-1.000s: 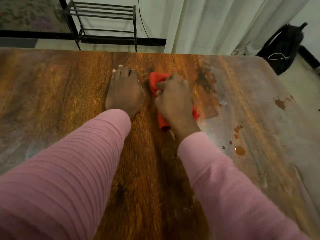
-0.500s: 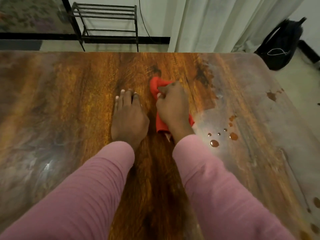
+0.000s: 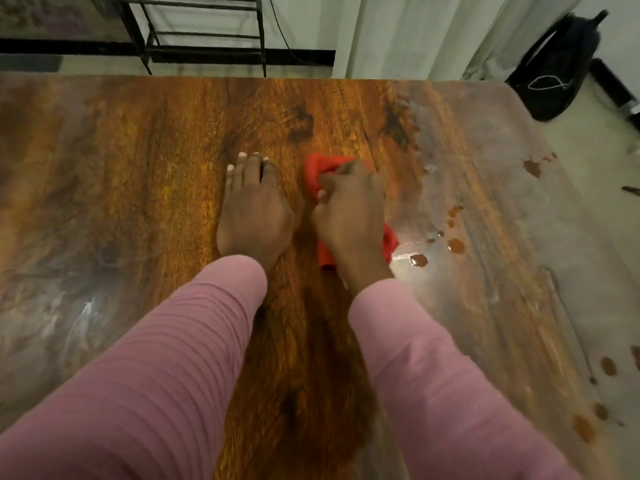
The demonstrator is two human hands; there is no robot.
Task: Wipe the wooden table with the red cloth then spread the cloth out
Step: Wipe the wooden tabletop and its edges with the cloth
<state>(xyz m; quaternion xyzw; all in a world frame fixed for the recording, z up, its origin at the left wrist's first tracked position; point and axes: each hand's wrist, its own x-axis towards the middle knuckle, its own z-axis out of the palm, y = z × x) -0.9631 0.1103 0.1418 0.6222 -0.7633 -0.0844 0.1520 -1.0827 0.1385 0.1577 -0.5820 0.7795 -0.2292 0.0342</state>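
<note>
Glossy wooden bench fills the view, with a white curtain and black backpack beyond its far edge toward 1 o'clock. At centre, a person's right hand presses the bunched red cloth to the wood, fingers curled round it. The left hand lies flat at the cloth's 9 o'clock, fingers straight. Brown droplets sit at its 3 o'clock.

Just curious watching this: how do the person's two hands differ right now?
The left hand lies flat on the wooden table, fingers straight; the right hand curls its fingers round the red cloth. The left holds nothing; the right presses cloth down. Both have pink sleeves.
</note>
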